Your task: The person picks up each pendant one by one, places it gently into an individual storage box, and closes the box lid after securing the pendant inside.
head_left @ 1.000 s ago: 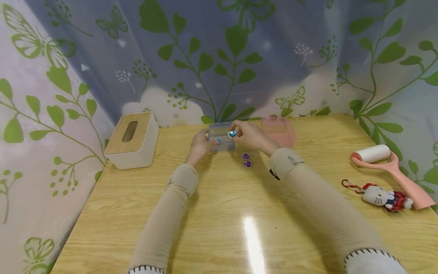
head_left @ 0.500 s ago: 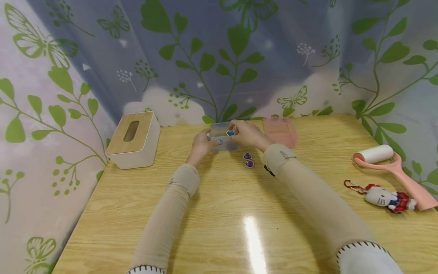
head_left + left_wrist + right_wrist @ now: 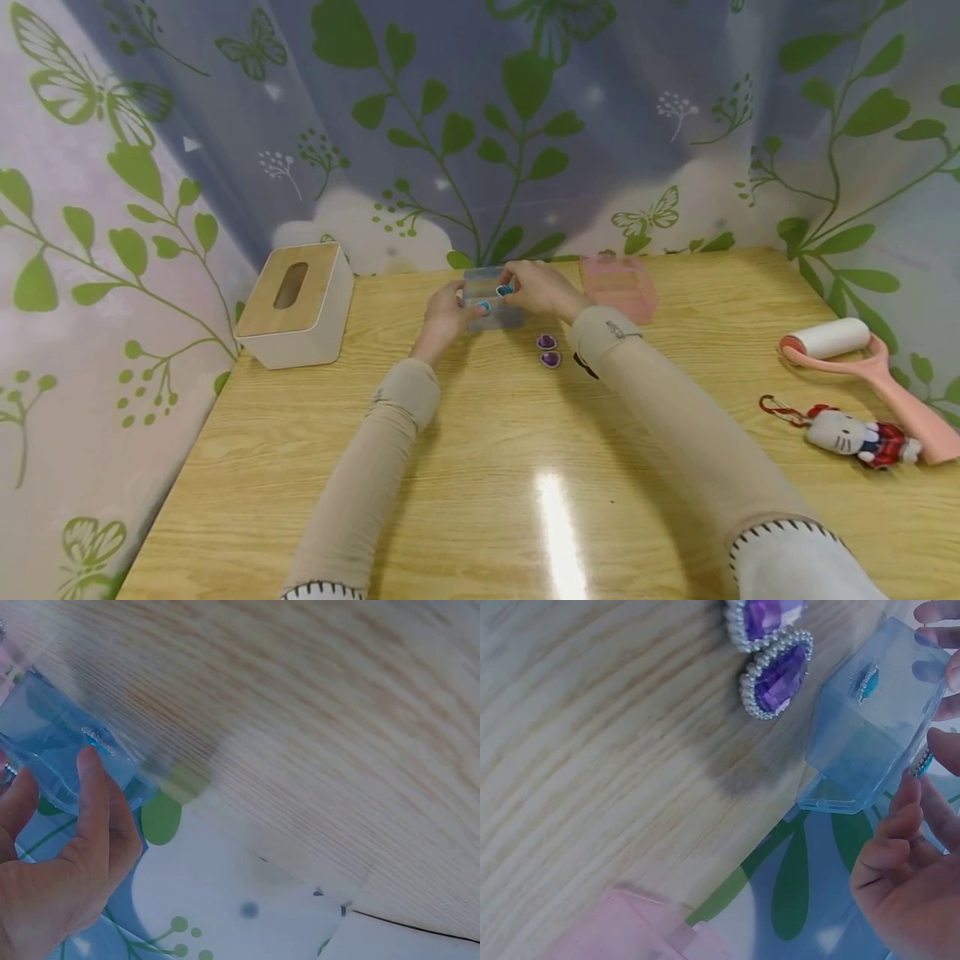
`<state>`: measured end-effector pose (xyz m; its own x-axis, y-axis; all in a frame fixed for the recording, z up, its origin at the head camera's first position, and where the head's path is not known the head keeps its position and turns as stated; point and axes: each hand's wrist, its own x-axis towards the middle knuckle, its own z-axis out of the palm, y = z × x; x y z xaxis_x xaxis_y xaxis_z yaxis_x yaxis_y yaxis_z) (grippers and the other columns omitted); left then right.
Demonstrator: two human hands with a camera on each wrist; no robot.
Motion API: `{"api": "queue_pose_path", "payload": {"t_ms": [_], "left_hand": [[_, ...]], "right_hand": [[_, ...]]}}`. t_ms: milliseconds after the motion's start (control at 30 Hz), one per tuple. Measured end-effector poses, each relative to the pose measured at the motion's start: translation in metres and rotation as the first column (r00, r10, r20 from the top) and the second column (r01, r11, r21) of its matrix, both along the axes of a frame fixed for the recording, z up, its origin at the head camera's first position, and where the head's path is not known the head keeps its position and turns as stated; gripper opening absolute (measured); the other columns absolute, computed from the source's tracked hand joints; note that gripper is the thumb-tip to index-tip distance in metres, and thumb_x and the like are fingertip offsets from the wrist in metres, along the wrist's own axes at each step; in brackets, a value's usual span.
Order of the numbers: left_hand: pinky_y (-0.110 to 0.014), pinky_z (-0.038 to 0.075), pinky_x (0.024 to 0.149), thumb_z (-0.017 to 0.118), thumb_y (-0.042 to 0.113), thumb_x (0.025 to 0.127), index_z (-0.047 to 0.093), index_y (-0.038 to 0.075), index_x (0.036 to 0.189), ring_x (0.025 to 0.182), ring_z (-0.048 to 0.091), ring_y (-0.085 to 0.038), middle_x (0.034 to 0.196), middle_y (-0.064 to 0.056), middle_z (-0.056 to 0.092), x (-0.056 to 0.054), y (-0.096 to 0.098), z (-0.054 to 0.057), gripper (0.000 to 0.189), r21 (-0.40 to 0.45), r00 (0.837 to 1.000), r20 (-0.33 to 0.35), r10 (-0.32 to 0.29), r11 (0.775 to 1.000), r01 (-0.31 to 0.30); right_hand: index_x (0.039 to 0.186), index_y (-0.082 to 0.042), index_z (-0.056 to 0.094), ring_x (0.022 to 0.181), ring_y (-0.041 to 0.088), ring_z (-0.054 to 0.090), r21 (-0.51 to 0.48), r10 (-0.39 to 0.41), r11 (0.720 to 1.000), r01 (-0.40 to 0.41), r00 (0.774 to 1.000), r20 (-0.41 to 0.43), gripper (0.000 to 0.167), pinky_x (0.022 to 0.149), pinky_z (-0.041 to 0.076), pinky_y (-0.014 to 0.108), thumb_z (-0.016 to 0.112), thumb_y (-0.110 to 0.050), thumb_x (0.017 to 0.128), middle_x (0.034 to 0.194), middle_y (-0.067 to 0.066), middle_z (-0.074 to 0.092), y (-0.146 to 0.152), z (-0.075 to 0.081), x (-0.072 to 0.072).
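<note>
My left hand grips the left side of a clear blue plastic box, thumb on one side and fingers on the other. One blue gem with a silver beaded rim sits in the box, close to the left thumb. Between thumb and fingertips my right hand pinches a second blue gem, tilted at the box's open side. Two purple gems with pearly beaded rims lie side by side on the table, just in front of the box.
A pink clear box stands right of the blue one. At the left is a white tissue box with a wooden top. A lint roller and a plush cat keychain lie at the right. A patterned curtain hangs behind the table.
My right hand has moved slightly left and brought its blue gem closer into the blue box, turning it from face-up to tilted. The left hand keeps its hold.
</note>
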<state>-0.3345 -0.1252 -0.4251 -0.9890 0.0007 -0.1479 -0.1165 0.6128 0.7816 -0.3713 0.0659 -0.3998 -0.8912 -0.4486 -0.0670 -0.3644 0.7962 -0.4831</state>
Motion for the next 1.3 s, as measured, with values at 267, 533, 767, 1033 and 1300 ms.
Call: {"api": "queue_pose_path", "payload": {"t_ms": [267, 533, 767, 1033, 1300], "left_hand": [[-0.047, 0.056, 0.104, 0.074, 0.016, 0.099, 0.038, 0.001, 0.16, 0.119, 0.063, -0.035, 0.136, -0.024, 0.062, 0.002, 0.006, 0.0, 0.073, 0.006, 0.999, -0.031, -0.009, 1.0, 0.009], [-0.048, 0.055, 0.108, 0.074, 0.017, 0.1, 0.036, 0.001, 0.161, 0.126, 0.062, -0.038, 0.14, -0.024, 0.061, 0.006, 0.01, 0.002, 0.074, -0.005, 1.0, -0.024, -0.02, 1.0, 0.02], [-0.049, 0.055, 0.11, 0.073, 0.018, 0.1, 0.036, 0.002, 0.162, 0.129, 0.06, -0.038, 0.143, -0.024, 0.06, 0.003, 0.007, 0.002, 0.073, -0.01, 1.0, -0.012, -0.015, 1.0, 0.014], [-0.05, 0.051, 0.115, 0.073, 0.017, 0.1, 0.034, 0.001, 0.162, 0.135, 0.057, -0.04, 0.146, -0.025, 0.058, 0.002, 0.002, 0.004, 0.075, 0.005, 1.0, -0.018, -0.012, 1.0, 0.013], [-0.049, 0.048, 0.119, 0.071, 0.017, 0.101, 0.033, 0.001, 0.162, 0.141, 0.053, -0.039, 0.15, -0.025, 0.055, 0.006, 0.002, 0.001, 0.074, -0.014, 0.999, -0.026, -0.021, 1.0, 0.021]], "right_hand": [[0.133, -0.008, 0.069, 0.11, 0.03, 0.065, 0.054, 0.038, 0.998, -0.038, 0.999, 0.012, 0.035, 0.094, 0.056, 0.045, 0.072, -0.021, 0.101, 0.121, 0.015, 0.071, 0.004, 0.001, -0.001], [0.138, -0.005, 0.066, 0.119, 0.032, 0.06, 0.007, 0.045, 0.999, -0.046, 0.995, 0.09, 0.038, 0.102, 0.053, 0.049, 0.07, -0.019, 0.102, 0.13, 0.017, 0.065, 0.01, 0.007, 0.004], [0.136, -0.004, 0.066, 0.112, 0.033, 0.063, -0.043, 0.044, 0.998, -0.043, 0.999, 0.011, 0.036, 0.094, 0.056, 0.047, 0.066, -0.02, 0.103, 0.123, 0.018, 0.068, 0.013, 0.012, 0.009], [0.151, -0.009, 0.05, 0.098, 0.028, 0.062, -0.29, -0.039, 0.957, 0.027, 0.999, -0.036, 0.049, 0.082, 0.053, 0.041, 0.063, -0.023, 0.106, 0.117, 0.015, 0.065, 0.022, 0.025, 0.022], [0.159, -0.016, 0.039, 0.123, 0.032, 0.058, -0.63, -0.143, 0.767, 0.118, 0.99, 0.012, 0.055, 0.102, 0.052, 0.046, 0.06, -0.024, 0.109, 0.139, 0.019, 0.056, 0.059, 0.026, 0.045]]}}
